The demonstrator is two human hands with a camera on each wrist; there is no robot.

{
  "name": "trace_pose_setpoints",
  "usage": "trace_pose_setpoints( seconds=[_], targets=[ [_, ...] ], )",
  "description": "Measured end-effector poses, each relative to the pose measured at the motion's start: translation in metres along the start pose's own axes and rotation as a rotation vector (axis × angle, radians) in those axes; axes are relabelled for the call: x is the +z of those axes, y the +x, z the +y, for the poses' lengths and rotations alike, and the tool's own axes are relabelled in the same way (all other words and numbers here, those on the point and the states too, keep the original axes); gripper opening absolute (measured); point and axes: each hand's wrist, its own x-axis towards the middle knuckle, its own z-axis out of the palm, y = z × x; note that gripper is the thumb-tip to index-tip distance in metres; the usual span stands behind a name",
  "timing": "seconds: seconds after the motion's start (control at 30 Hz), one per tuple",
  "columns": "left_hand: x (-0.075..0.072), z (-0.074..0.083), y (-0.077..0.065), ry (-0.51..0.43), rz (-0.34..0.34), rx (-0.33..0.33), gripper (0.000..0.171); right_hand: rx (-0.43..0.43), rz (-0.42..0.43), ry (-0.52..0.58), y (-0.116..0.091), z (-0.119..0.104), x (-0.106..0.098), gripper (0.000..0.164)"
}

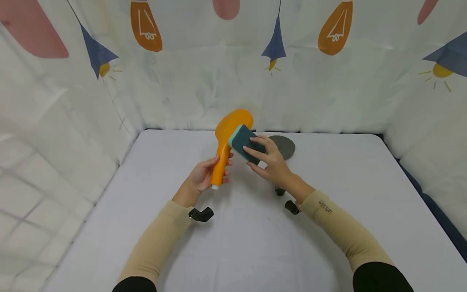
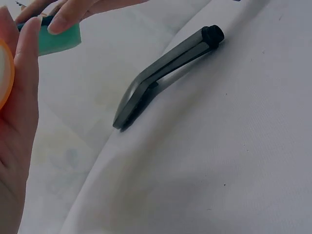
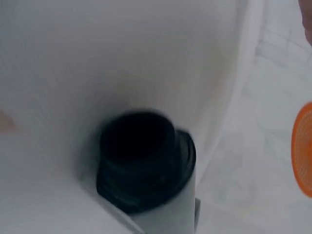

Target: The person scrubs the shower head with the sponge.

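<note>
An orange shower head (image 1: 233, 123) is held upright and slightly tilted above the table. My left hand (image 1: 202, 175) grips its handle, thumb on the near side and fingertips showing past the right edge. My right hand (image 1: 273, 162) holds a sponge (image 1: 248, 142), dark blue on one side and mint green on the other. The sponge's green side faces the shower head and overlaps its neck in the head view. In the left wrist view, the sponge (image 2: 63, 41) shows under the right fingers. Only a strip of the orange shower head (image 3: 303, 146) enters the right wrist view.
A grey shower head (image 1: 286, 147) lies on the white table (image 1: 244, 243) behind my right hand, partly hidden by it. Its black threaded end (image 3: 141, 156) is close to the right wrist camera. Printed fabric walls (image 1: 226, 73) enclose the back and sides.
</note>
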Motion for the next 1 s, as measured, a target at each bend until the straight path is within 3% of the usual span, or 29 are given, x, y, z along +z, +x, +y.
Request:
trace_pose_setpoints(
  seconds=[0.1, 0.23, 0.33, 0.43, 0.53, 0.7, 0.77, 0.83, 1.0],
  targets=[
    [0.001, -0.001, 0.000, 0.015, -0.033, -0.022, 0.044, 0.076, 0.071, 0.003, 0.003, 0.006, -0.004, 0.053],
    [0.004, -0.003, 0.000, 0.066, -0.035, -0.050, 0.046, 0.284, 0.182, 0.114, 0.010, 0.016, -0.012, 0.050],
    [0.006, -0.003, -0.001, 0.117, 0.011, -0.067, 0.047, 0.459, 0.204, 0.251, 0.019, 0.013, -0.018, 0.049],
    [0.006, -0.004, -0.001, 0.131, 0.030, -0.068, 0.047, 0.582, 0.199, 0.344, 0.021, 0.008, -0.017, 0.050],
    [0.004, -0.003, -0.003, 0.111, 0.005, -0.056, 0.047, 0.571, 0.162, 0.333, 0.013, 0.002, -0.011, 0.053],
    [0.003, 0.000, -0.007, 0.121, -0.008, -0.046, 0.043, 0.396, 0.062, 0.212, -0.001, -0.014, -0.005, 0.054],
    [0.003, 0.001, -0.008, 0.143, -0.002, -0.051, 0.042, 0.364, 0.059, 0.195, -0.004, -0.015, -0.004, 0.054],
    [0.003, 0.000, -0.009, 0.165, 0.013, -0.060, 0.042, 0.384, 0.083, 0.212, -0.004, -0.013, -0.005, 0.053],
    [0.000, -0.005, -0.010, 0.213, 0.060, -0.087, 0.038, 0.562, 0.196, 0.361, 0.007, 0.003, -0.008, 0.051]
  ],
)
